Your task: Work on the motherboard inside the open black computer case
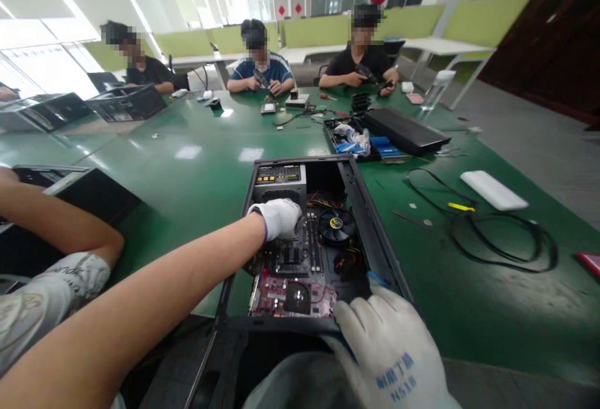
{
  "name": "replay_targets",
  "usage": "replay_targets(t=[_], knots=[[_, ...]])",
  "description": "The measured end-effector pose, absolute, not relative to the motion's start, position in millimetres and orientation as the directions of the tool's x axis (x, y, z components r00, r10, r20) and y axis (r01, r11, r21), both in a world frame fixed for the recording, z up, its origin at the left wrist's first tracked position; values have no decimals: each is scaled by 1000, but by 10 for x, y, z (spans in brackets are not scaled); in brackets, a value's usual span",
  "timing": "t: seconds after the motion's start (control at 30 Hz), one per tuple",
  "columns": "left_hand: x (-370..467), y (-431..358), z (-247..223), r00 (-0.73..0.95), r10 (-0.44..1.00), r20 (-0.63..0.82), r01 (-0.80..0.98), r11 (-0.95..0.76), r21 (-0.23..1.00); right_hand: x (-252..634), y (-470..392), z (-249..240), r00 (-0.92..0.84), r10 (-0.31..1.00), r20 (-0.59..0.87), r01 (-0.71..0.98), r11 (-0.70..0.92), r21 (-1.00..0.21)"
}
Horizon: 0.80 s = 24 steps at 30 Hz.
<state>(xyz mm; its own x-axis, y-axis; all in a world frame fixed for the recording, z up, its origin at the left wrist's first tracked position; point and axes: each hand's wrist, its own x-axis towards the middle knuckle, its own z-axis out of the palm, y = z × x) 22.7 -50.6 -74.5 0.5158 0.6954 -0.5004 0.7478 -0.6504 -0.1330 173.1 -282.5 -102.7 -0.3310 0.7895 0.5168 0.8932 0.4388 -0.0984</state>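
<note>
Room: bright office, yellow-green partitions (pixel 314 34) at the back; green tabletop (pixel 187 187), three people (pixel 260 74) seated along its far side. A further person's bent arm (pixel 70 215) shows at left, apart from the wearer's own.

Object: open computer case (pixel 385 240), on its side at the near edge of the tabletop, in front of the wearer. Inside: power supply (pixel 281 176) at the far left, motherboard (pixel 300 256), fan (pixel 336 226), red card (pixel 295 297) nearest the wearer.

Left hand (pixel 277 218), gloved: at the board's far-left part, just below the power supply. Fingertips hidden; cannot tell whether its grip holds anything. Right hand (pixel 384 340), gloved: grip appears closed over the case's near rim, toward the right corner.

Judgement: step in hand is handwork on the board, right hand probably bracing the frame. Next move calls for a steady case, careful fingers and slack in the nearby wires (pixel 323 199).
</note>
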Motion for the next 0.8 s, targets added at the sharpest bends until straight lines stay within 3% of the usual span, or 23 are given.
replay_targets(t=[0.8], knots=[[280,-379,-977,455,695,-557,721,-655,-227,1726,-2833,-1008,-320,826,465,895,424,-138]])
